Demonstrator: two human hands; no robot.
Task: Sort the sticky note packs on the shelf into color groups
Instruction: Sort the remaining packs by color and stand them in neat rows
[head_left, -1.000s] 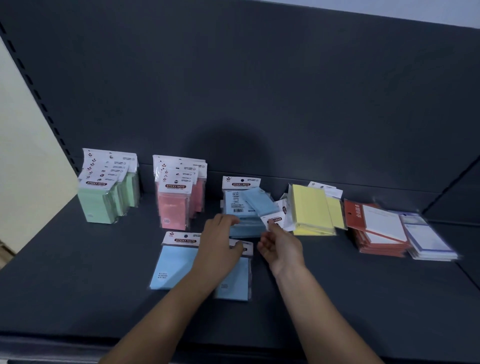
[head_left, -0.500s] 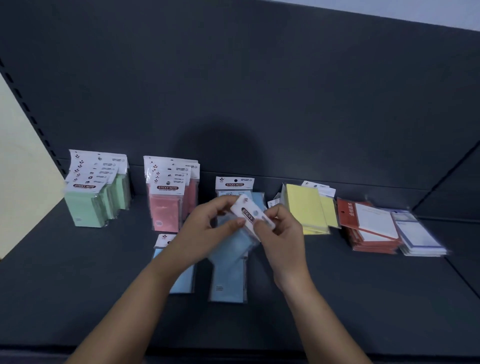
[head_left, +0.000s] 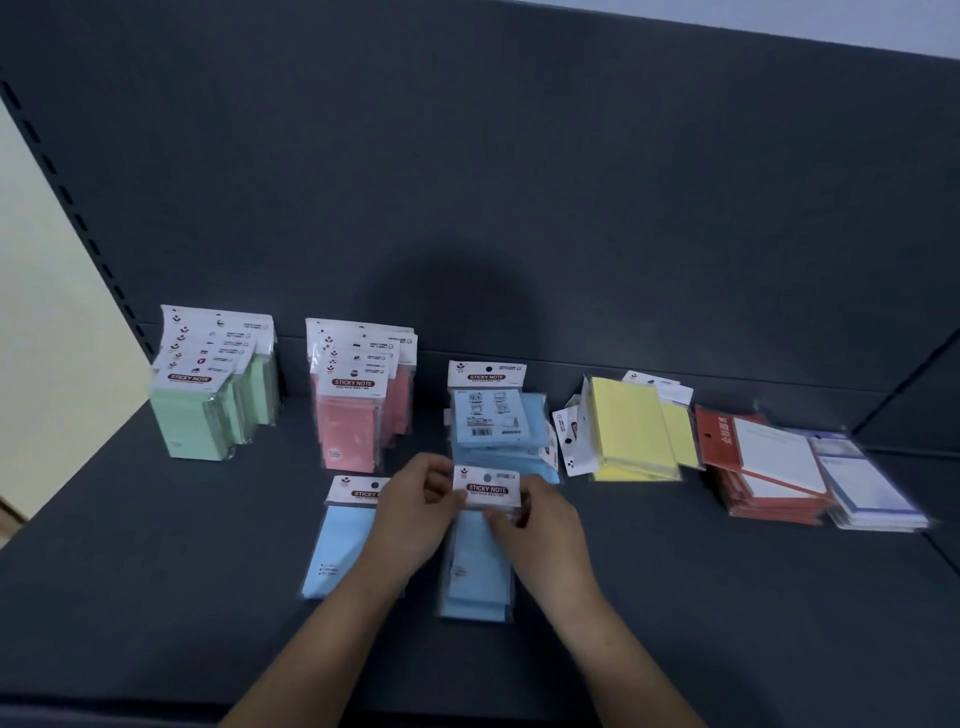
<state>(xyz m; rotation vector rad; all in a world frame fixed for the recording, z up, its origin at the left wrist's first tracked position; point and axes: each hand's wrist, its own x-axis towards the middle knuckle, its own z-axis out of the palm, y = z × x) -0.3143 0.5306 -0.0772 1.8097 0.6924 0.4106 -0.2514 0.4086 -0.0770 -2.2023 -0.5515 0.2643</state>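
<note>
Two bare hands meet over a blue sticky note pack in a clear sleeve (head_left: 478, 566) near the front of the dark grey metal shelf (head_left: 156, 597). The left hand (head_left: 415, 512) and right hand (head_left: 543, 525) each close their grip in a pinch on an end of its white "STICKY NOTE" header card (head_left: 485, 488).

A second ago both hands were reaching toward twelve o'clock, into the untidy heap of blue packs (head_left: 493, 426) against the back panel. Half a second ago the pack was lifted and tilted between the fingers. Now it is squared up, header toward twelve o'clock, over another blue pack whose edges show beneath it at six o'clock. Whether it has been fully set down cannot be told.

A flat blue pack (head_left: 337, 551) lies just beside it at nine o'clock, partly hidden by the left wrist. The move suggests the blue group is being rebuilt as a neat pile in front, one pack at a time, with more left in the heap behind.

Upright green packs (head_left: 208, 410) and pink packs (head_left: 353, 421), toward ten and eleven o'clock, look already grouped. Leaning yellow packs (head_left: 628, 431) at one o'clock, and red-and-white packs (head_left: 763, 467) beside blue-edged white packs (head_left: 867, 488) toward two o'clock, appear still loose.
</note>
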